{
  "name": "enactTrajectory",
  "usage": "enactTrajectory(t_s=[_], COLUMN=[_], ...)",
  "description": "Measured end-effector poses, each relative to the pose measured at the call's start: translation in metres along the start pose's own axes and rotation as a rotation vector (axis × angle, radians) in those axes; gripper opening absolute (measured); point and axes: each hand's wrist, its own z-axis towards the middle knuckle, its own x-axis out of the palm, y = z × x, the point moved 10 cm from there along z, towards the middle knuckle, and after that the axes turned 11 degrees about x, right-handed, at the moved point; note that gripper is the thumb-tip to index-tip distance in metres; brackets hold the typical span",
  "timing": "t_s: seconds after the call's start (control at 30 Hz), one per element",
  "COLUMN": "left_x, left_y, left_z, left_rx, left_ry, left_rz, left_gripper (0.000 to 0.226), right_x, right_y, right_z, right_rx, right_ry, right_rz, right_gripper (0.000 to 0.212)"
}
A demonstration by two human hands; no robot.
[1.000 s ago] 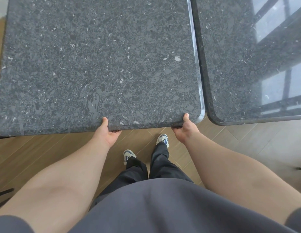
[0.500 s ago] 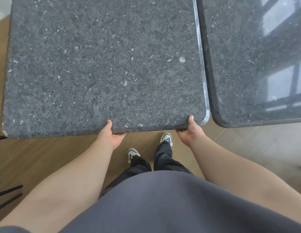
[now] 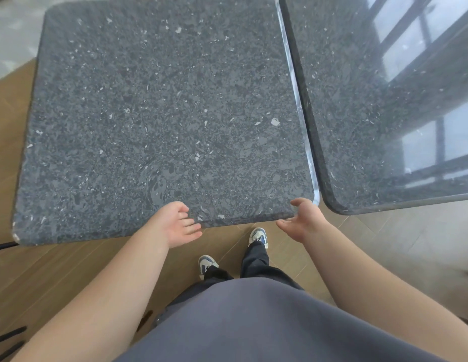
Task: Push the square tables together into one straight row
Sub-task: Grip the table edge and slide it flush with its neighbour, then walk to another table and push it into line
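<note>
Left table (image 3: pixel 159 121): dark speckled square top, side by side with the right table (image 3: pixel 379 105), a thin seam between. Left hand (image 3: pixel 175 224) and right hand (image 3: pixel 304 220): previously gripping its near edge, now released, fingers loose, holding nothing.

Found only a thin seam between the left table (image 3: pixel 159 121) and the right table (image 3: pixel 371 105), too narrow to admit a hand. Noted open wooden floor (image 3: pixel 70 270) along the near edges. Observed both shoes (image 3: pixel 259 236) standing just below the near edge.
</note>
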Motion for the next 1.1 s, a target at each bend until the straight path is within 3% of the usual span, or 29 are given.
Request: enactTrajectory(t_s=[0.07, 0.17, 0.37, 0.83, 1.0, 1.1], left_x=[0.013, 0.029, 0.051, 0.032, 0.011, -0.004], left_y=[-0.022, -0.062, -0.137, -0.239, -0.260, -0.267], left_z=[-0.011, -0.026, -0.080, -0.209, -0.228, -0.232], left_rx=[0.101, 0.273, 0.563, 0.976, 1.077, 1.161], left_ry=[0.099, 0.167, 0.247, 0.398, 0.411, 0.334], left_rz=[0.130, 0.082, 0.038, -0.024, -0.024, 0.018], left_gripper=[0.036, 0.023, 0.021, 0.026, 0.027, 0.027], right_x=[0.004, 0.023, 0.061, 0.106, 0.127, 0.145], right_y=[0.011, 0.033, 0.051, 0.049, 0.051, 0.049], right_z=[-0.014, -0.043, -0.113, -0.235, -0.269, -0.279], right_rx=[-0.044, -0.188, -0.372, -0.670, -0.787, -0.853], right_ry=[-0.024, 0.007, 0.157, 0.351, 0.426, 0.447], right_rz=[-0.043, -0.102, -0.077, 0.034, -0.051, -0.122], right_gripper=[0.057, 0.038, 0.030, 0.021, 0.022, 0.023])
